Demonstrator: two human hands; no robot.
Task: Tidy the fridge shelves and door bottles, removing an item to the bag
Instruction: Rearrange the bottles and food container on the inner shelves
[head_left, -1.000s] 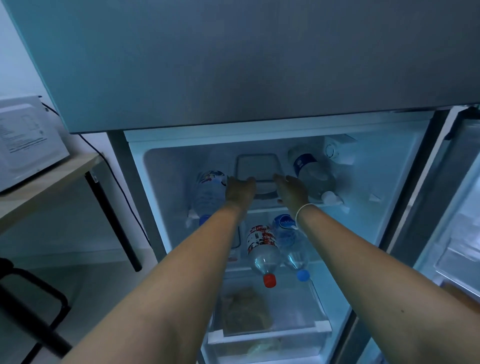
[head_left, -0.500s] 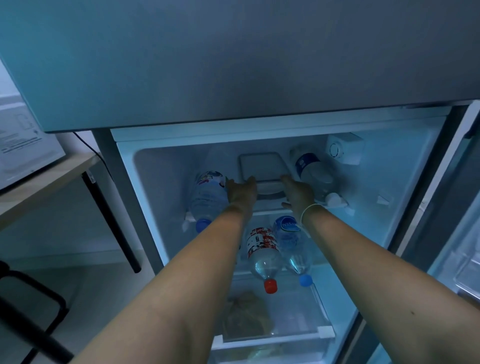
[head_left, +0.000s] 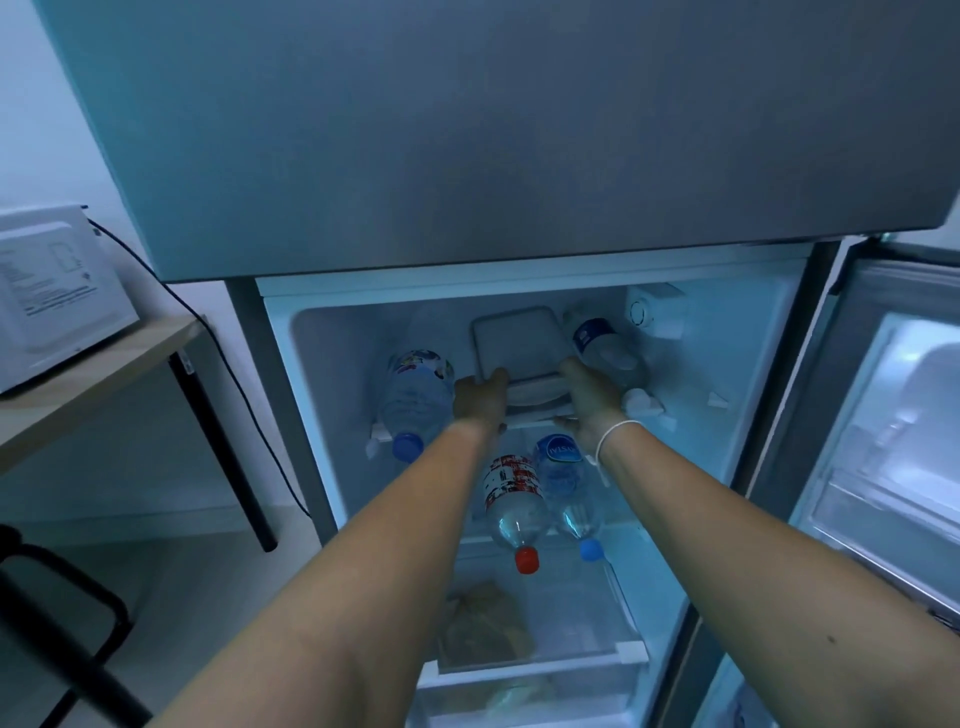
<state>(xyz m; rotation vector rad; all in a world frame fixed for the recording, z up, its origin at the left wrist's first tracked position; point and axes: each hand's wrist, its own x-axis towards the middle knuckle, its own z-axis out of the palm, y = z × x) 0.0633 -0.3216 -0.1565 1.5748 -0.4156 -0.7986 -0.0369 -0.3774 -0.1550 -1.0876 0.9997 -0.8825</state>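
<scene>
A flat grey lidded container (head_left: 517, 343) lies on the fridge's top shelf (head_left: 652, 415), seemingly on top of a white dish (head_left: 535, 396). My left hand (head_left: 479, 397) grips its left side and my right hand (head_left: 589, 397) its right side. A large water bottle (head_left: 415, 400) with a blue cap lies left of my hands, and another bottle (head_left: 605, 348) lies to the right. On the shelf below lie a red-capped bottle (head_left: 514, 506) and a blue-capped bottle (head_left: 563, 483). No bag is in view.
The closed freezer door (head_left: 519, 130) hangs above the compartment. The open fridge door (head_left: 893, 441) stands at the right. A drawer (head_left: 571, 670) below holds wrapped food (head_left: 485, 626). A microwave (head_left: 52, 291) sits on a wooden table (head_left: 104, 374) at left. A black chair (head_left: 57, 649) stands at lower left.
Both hands have closed in tighter on the container's two sides. The camera view has shifted slightly; the bottles have not moved.
</scene>
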